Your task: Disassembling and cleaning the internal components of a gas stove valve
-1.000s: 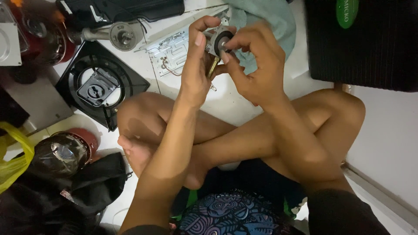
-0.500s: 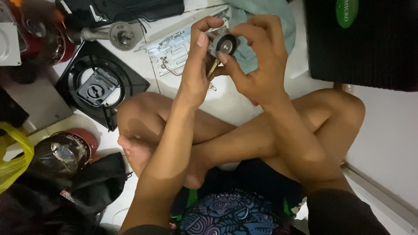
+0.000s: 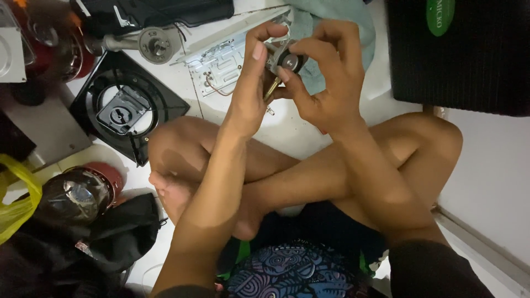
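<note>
Motor part [image 3: 287, 59], small, grey metal housing with a dark round face, is held up between both hands above the crossed legs [image 3: 309, 165] of the seated person. A brass-coloured shaft [image 3: 270, 88] sticks out of its lower side, angled down and to the left. Left hand [image 3: 251, 88] grips the part from the left, thumb upright along its side, fingers curled over the top edge. Right hand [image 3: 326, 77] closes on it from the right, fingertips pinched on the dark round face, thumb underneath; both hands hold the same piece, fingers narrow.

Directly behind the hands, on the white floor [image 3: 491, 182]: a teal cloth [image 3: 337, 14] and a pale metal bracket plate [image 3: 218, 63] with wires. Further left lies a black square frame with a round opening [image 3: 124, 107]. Above it, a grey motor with a round disc end [image 3: 149, 44]. Lower left: a dark rounded glossy dome [image 3: 74, 193], black fabric [image 3: 121, 232], and a yellow plastic bag [image 3: 16, 204]. Upper right: a black ribbed panel [image 3: 469, 60] with a green oval sticker.
</note>
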